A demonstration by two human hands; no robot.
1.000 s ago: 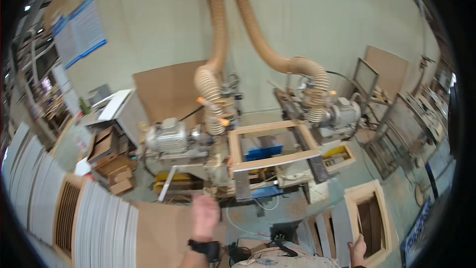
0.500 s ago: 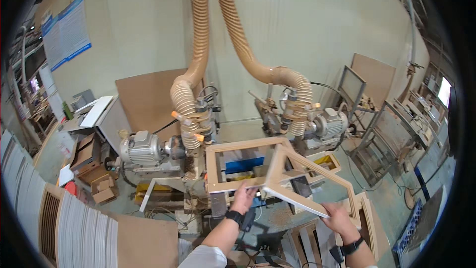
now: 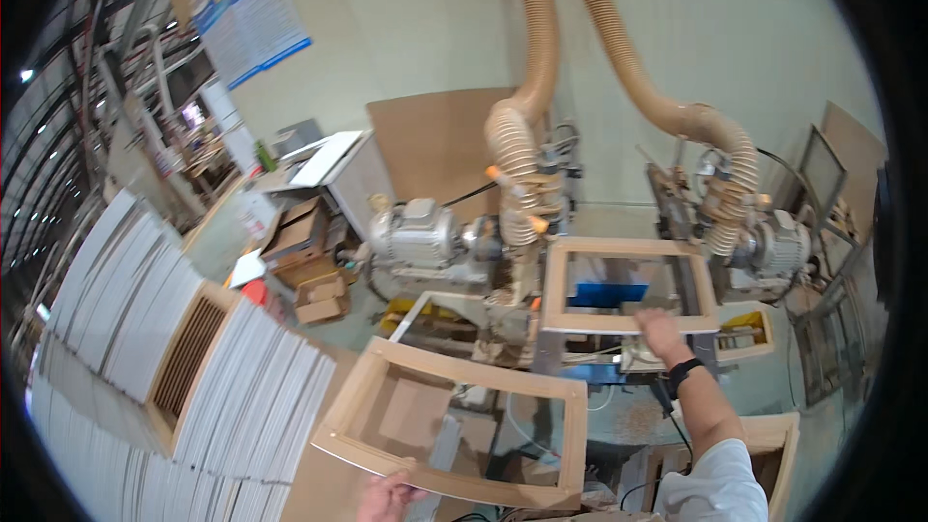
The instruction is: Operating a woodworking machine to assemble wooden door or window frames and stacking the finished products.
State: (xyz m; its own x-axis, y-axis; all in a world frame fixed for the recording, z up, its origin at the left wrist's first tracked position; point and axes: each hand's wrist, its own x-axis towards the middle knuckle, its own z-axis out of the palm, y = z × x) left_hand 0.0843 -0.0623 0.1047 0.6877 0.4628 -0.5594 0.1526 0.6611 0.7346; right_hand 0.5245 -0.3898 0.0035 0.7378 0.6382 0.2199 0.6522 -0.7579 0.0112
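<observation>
Handling step, prob.: L hand (image 3: 387, 496) grips wood frame (image 3: 483, 374), R hand (image 3: 660, 333) on 2nd frame (image 3: 628, 246).
Gripped one's at person's 10 o'clock, 2nd at 1; can't tell if R grips. Next move prob. wants steady L hold.
</observation>
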